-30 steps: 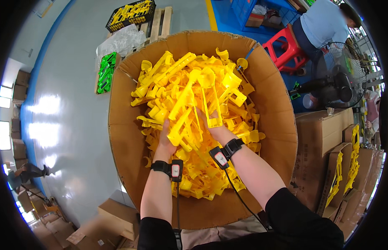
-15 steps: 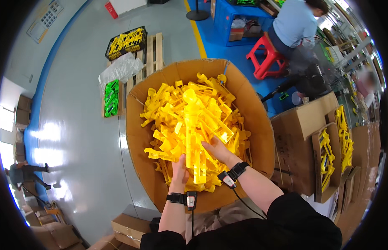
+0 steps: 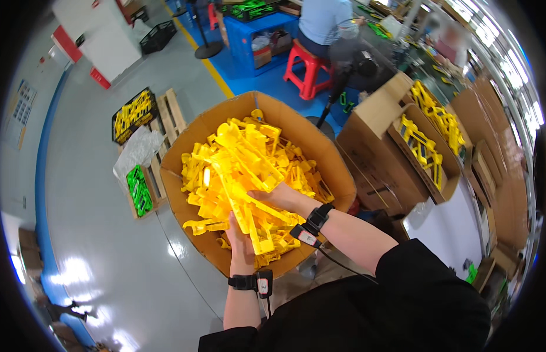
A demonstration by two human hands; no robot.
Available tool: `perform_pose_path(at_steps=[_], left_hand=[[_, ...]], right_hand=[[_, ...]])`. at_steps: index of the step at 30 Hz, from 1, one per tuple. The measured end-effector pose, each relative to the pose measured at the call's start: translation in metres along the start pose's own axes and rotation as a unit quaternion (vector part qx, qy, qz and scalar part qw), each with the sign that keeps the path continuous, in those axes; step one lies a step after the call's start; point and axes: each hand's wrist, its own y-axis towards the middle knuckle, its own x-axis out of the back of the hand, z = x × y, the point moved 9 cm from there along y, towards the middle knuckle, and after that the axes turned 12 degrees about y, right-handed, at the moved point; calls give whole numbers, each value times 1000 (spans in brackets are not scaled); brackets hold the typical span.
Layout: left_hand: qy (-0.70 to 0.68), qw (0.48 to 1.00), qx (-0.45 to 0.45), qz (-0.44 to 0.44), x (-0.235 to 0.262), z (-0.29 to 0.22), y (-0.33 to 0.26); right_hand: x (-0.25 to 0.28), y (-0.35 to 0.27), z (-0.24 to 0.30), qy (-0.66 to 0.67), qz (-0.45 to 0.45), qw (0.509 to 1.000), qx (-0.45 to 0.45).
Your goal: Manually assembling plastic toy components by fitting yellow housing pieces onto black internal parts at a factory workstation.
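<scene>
My left hand (image 3: 240,239) and my right hand (image 3: 283,198) are closed around a bunch of long yellow plastic parts (image 3: 238,196), one hand on each side. The bunch is raised above a large open cardboard box (image 3: 331,170), tilted with its upper end leaning left. Many more loose yellow parts (image 3: 197,176) of the same sort lie heaped in the box. Most of my fingers are hidden behind the held parts. A black strap with a small wired device sits on each of my wrists.
At the left, a wooden pallet (image 3: 171,111) bears a black crate (image 3: 116,130) of yellow parts and a box of green parts (image 3: 139,190). To the right stand cardboard boxes (image 3: 372,155) with yellow parts, and a fan (image 3: 358,61). A person sits on a red stool (image 3: 308,73).
The view has turned to the right, so the box and pallet appear farther left. The held bunch of yellow parts has tilted leftward at its top. Both hands keep hold of it.
</scene>
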Motion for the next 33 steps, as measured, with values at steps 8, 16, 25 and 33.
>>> perform_pose_path(at_steps=[8,16,25,33], left_hand=[[151,968,-58,189,-108,-41,-73],[138,914,81,373,-281,25,-126],[175,753,197,602,-479,191,-313],[291,647,296,640,-574,478,-391]], right_hand=[[46,-53,78,69,-63,995,42],[177,-207,167,-2,-280,950,136],[299,-492,216,92,-519,821,218],[435,-724,109,179,-701,662,196]])
